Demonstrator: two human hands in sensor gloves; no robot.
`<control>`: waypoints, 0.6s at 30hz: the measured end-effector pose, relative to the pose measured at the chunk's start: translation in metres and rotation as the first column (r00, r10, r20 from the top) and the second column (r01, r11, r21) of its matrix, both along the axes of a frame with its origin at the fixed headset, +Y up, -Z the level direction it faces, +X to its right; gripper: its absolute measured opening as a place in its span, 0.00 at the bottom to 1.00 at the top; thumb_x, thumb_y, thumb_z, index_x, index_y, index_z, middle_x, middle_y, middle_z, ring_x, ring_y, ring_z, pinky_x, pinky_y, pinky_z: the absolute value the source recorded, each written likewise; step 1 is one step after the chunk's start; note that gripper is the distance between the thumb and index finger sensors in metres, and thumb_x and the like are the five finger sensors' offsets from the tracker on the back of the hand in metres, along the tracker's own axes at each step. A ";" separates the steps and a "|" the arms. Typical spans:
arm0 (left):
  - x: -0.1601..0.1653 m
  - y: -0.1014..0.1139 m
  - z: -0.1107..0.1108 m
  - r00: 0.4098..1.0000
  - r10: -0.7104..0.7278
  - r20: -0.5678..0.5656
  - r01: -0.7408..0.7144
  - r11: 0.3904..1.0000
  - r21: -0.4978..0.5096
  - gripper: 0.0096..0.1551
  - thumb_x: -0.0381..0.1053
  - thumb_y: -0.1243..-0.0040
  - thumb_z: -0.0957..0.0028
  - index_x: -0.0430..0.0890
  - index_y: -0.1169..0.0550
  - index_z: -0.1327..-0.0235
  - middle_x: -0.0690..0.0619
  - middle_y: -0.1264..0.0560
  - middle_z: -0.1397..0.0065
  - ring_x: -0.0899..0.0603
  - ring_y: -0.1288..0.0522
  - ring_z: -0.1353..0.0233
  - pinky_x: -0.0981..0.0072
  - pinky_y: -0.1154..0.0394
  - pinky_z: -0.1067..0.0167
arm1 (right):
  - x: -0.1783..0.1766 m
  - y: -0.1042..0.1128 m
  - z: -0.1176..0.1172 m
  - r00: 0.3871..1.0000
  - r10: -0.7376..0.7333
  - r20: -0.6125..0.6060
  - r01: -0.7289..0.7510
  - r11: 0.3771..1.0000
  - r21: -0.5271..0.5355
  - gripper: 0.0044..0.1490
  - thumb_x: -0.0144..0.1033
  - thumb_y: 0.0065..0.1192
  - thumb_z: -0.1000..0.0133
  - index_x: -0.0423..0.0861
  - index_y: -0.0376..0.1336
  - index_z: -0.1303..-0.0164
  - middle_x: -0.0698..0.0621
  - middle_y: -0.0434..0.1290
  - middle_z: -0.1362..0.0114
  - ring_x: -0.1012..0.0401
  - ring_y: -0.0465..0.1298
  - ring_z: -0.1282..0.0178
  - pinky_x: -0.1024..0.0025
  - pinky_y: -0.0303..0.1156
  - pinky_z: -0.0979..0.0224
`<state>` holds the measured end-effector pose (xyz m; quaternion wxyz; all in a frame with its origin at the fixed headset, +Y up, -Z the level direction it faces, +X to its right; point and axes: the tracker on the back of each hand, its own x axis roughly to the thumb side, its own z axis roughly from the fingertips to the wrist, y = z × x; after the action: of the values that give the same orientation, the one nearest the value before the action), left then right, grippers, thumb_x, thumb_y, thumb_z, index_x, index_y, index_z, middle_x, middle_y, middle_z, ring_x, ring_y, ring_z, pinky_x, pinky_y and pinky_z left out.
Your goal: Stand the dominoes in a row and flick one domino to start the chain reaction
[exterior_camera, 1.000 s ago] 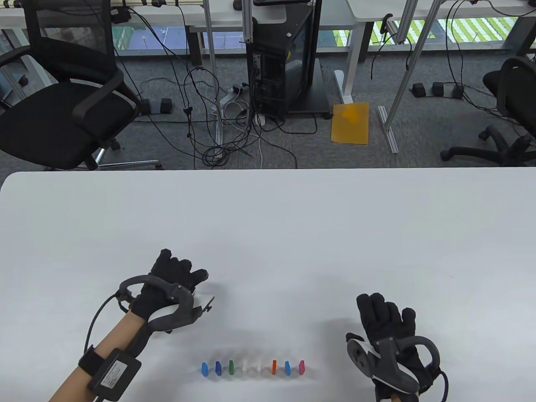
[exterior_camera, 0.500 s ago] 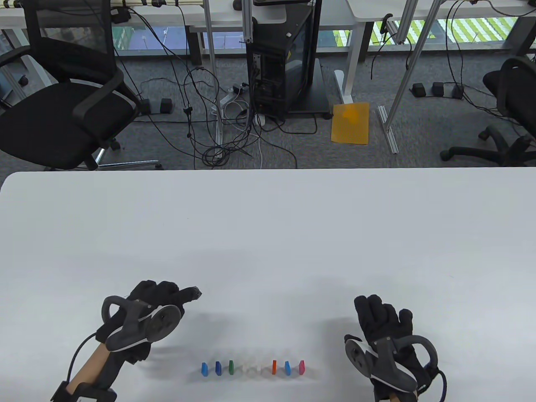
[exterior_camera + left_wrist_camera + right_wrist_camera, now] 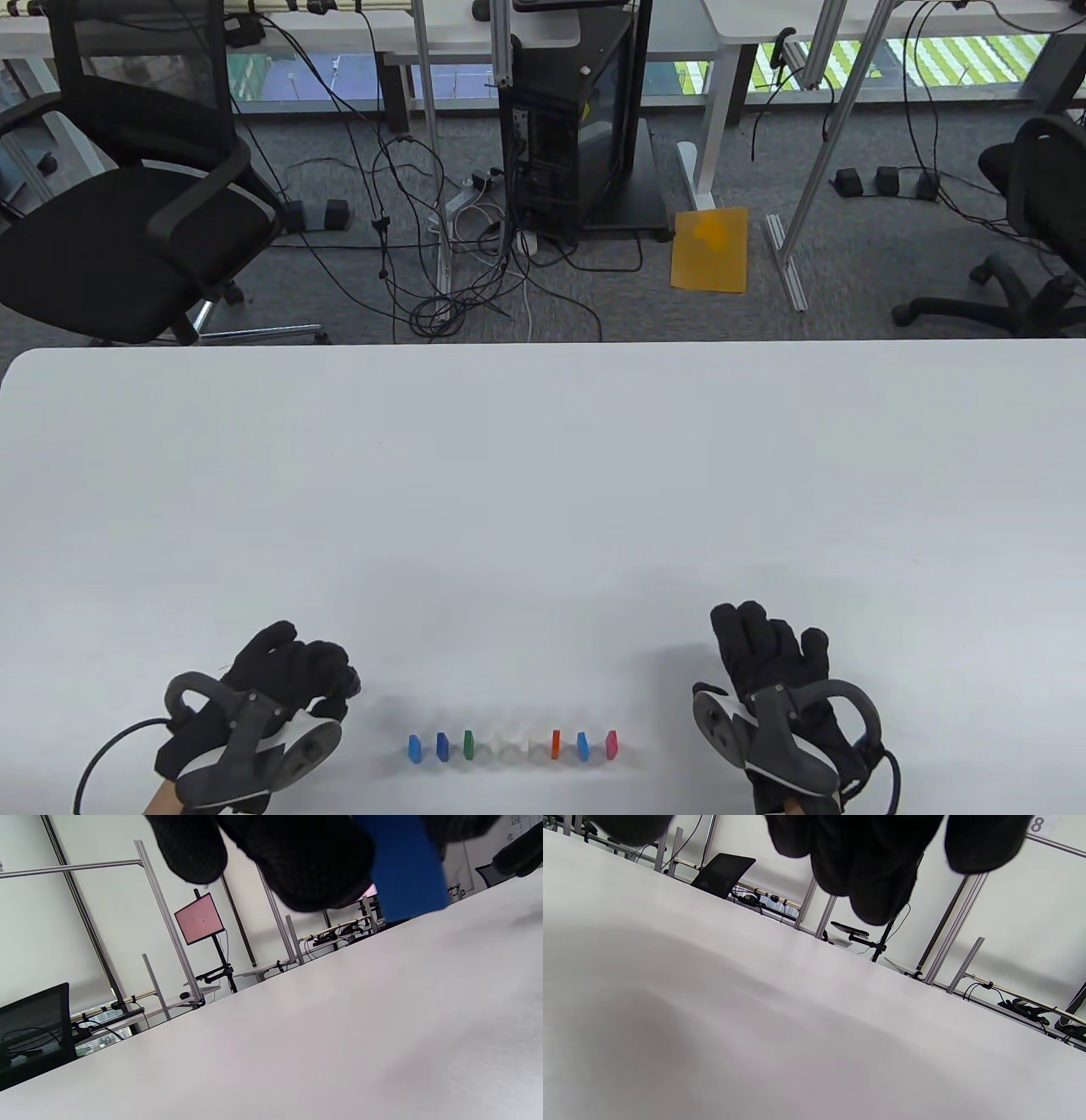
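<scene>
White tabletop (image 3: 543, 475) fills the lower half of the table view, and near its 6 o'clock edge stands the row of dominoes (image 3: 512, 745): light blue, dark blue, green, two or three pale ones hard to count against the white, then orange, blue and pink, evenly spaced and side by side so each could tip onto its neighbour.

At 9 o'clock from the row, just beside its light blue end, the left hand (image 3: 280, 688) is curled over. The left wrist view shows its fingers (image 3: 305, 861) clamped on a blue domino (image 3: 403, 866) held just above the surface, so my guess is that this piece is meant to extend the line at that end. The flick has not begun, judging by the upright row.

At 3 o'clock from the pink end, near but apart, the right hand (image 3: 776, 671) lies with fingers straight and together, holding nothing; the right wrist view shows only fingertips (image 3: 878, 870) over bare table. It looks parked clear of the row to avoid a knock.

Beyond the far edge, at 12 o'clock, lies grey carpet with tangled cables (image 3: 441, 280), a black computer tower (image 3: 577, 119), an orange sheet (image 3: 711, 250) and black office chairs (image 3: 127, 212).
</scene>
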<state>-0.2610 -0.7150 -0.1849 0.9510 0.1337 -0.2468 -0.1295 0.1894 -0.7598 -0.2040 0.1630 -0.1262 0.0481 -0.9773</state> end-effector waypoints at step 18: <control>0.015 -0.030 0.026 0.998 0.010 0.054 -0.009 1.000 -0.024 0.26 0.74 0.46 0.65 0.71 0.21 0.53 0.79 0.16 0.61 0.81 0.18 0.74 0.84 0.17 0.38 | -0.002 0.001 0.001 1.000 0.016 -0.007 -0.016 1.000 -0.022 0.60 0.62 0.48 0.52 0.36 0.47 0.17 0.31 0.59 0.18 0.39 0.72 0.26 0.30 0.61 0.33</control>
<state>-0.2457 -0.7446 -0.1590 0.9461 0.1272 -0.2734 -0.1185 0.1878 -0.7585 -0.2034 0.1692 -0.1315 0.0370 -0.9761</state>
